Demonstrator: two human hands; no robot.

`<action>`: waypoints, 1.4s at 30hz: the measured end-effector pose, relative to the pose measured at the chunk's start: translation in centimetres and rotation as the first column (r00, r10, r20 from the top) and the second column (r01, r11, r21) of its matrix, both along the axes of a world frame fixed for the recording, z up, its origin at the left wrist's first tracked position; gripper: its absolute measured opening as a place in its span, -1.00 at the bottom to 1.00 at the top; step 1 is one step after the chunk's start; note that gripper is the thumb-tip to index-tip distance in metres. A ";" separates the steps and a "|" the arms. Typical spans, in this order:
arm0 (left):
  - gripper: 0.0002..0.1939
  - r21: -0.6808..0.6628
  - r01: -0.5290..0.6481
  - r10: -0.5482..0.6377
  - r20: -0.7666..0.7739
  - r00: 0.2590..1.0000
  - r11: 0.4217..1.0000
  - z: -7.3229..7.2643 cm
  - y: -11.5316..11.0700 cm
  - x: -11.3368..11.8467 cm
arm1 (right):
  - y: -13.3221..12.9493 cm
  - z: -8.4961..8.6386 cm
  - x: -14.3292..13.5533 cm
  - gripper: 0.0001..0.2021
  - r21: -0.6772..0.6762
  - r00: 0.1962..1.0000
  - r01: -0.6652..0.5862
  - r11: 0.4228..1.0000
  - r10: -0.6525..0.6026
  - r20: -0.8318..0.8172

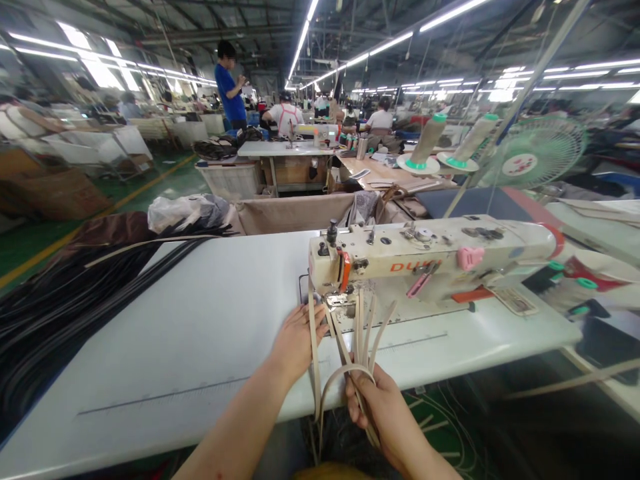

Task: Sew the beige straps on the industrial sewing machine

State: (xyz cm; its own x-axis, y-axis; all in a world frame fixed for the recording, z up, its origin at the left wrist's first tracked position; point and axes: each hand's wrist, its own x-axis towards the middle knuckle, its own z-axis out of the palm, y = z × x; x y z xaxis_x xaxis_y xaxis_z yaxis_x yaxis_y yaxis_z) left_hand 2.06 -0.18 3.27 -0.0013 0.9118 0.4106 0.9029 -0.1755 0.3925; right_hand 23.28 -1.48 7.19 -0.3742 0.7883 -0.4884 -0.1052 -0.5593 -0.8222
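Gripping the looped beige straps (350,347), the right hand (380,407) is closed; they run lengthwise toward the sewing machine (430,263). Left hand (295,340), nearer the needle, lies open and flat on one strap.

The sewing machine (430,263) stands on the table (200,320), right of its middle. Just near of the machine's needle end, the left hand (295,343) rests on the tabletop, and the right hand (380,407) sits nearer still, off the table's near edge, with the straps (350,347) running between hand and machine. A heap of strips (60,307) lies along the table's left side. Two thread cones (430,143) stand behind the machine, a fan (535,150) to their right.
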 end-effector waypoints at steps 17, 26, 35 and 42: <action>-0.64 0.010 -0.013 0.014 -0.045 0.999 1.000 -1.1 0.4 -0.4 | 0.8 -0.1 -1.3 -0.55 0.026 0.998 -0.062 0.998 0.061 0.028; -0.62 -0.007 -0.019 0.019 -0.060 0.998 1.000 -1.0 0.4 -0.3 | 1.6 -0.2 -2.4 -0.70 0.038 0.996 -0.089 0.995 0.089 0.023; -0.67 0.034 0.006 -0.007 0.021 1.000 0.999 -0.6 0.2 -0.3 | 2.2 -0.3 -3.2 -0.80 0.043 0.996 -0.087 0.995 0.086 0.029; -0.66 0.053 0.019 -0.021 0.035 0.999 0.998 -0.7 0.2 -0.3 | 2.9 -0.4 -3.8 -0.77 0.060 0.998 -0.063 0.996 0.063 0.005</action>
